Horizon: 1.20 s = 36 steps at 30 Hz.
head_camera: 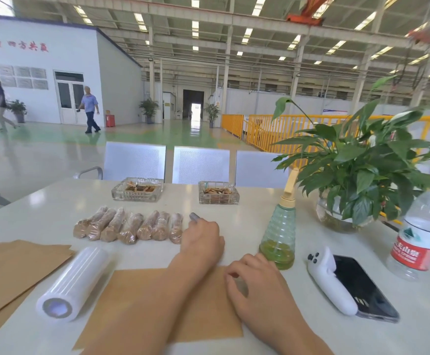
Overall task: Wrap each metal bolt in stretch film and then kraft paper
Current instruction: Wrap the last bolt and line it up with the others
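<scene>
Glossy white desk (pixel 55 208) is carrying seven paper-wrapped bolts (pixel 129 226) lying in a row, a smooth cylindrical stretch film roll (pixel 74 283) and a flat kraft sheet (pixel 142 303). At the row's right end, the left hand (pixel 202 239) is gripping a bare grey metal bolt (pixel 194 217). The right hand (pixel 254 280) is resting on the sheet's corner, fingers loosely curled.

Brown kraft sheet (pixel 157 306), white film roll (pixel 73 283), pale green spray btl (pixel 279 239), red-label water btl (pixel 419 237).
</scene>
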Motion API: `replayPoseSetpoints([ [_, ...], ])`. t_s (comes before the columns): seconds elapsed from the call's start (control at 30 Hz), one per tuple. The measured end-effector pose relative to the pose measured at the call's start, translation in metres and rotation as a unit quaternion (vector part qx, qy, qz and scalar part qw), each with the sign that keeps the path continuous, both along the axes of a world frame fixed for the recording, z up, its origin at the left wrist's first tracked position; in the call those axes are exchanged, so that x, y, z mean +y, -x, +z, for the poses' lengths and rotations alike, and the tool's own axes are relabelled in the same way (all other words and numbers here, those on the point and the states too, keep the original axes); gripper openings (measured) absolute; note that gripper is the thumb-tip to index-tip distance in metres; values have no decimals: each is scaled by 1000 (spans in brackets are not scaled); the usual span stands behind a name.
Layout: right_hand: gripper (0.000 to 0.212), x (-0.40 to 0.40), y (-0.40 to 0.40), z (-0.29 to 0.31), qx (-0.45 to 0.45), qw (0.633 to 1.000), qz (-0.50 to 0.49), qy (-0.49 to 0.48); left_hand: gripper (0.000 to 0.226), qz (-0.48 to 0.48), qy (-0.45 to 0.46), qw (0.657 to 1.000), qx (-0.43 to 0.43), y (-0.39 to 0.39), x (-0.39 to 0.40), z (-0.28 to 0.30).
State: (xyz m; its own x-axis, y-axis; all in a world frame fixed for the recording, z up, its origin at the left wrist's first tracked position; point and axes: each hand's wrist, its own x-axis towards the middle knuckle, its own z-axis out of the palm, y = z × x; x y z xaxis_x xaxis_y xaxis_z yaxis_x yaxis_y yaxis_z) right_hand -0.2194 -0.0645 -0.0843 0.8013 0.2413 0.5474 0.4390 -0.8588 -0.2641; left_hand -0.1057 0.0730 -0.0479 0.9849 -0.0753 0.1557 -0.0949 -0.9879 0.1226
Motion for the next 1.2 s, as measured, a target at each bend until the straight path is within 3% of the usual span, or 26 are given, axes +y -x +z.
replayPoseSetpoints([
  [0.13, 30, 6, 1, -1, 15, 999, 26, 31, 40, 15, 50, 998, -32, 1, 15, -1],
  [0.3, 32, 5, 3, -1, 36, 998, 44, 40, 38, -92, -9, 996, 15, 5, 15, 4],
  [0.5, 32, 5, 0, -3, 39, 998, 39, 38, 32, -13, -14, 995, -95, 17, 16, 14],
  [0.6, 33, 5, 0, -2, 48, 997, 40, 39, 45, 40, -43, 998, -2, 20, 15, 20],
  [0.73, 33, 5, 1, -2, 58, 997, 40, 39, 36, 34, -8, 997, 68, 17, 16, 25],
  [0.83, 28, 6, 2, 1, 59, 997, 36, 42, 27, 13, 50, 996, 66, 21, 25, 29],
  [0.93, 30, 5, 2, 1, 57, 997, 28, 51, 20, -51, 97, 993, -30, 31, 42, 39],
  [1.03, 32, 6, 0, 1, 52, 997, 11, 61, 35, -172, 68, 976, -116, 49, 69, 55],
  [1.2, 34, 6, 0, 0, 59, 996, -2, 60, 36, -334, 52, 940, -47, 93, 95, 41],
])
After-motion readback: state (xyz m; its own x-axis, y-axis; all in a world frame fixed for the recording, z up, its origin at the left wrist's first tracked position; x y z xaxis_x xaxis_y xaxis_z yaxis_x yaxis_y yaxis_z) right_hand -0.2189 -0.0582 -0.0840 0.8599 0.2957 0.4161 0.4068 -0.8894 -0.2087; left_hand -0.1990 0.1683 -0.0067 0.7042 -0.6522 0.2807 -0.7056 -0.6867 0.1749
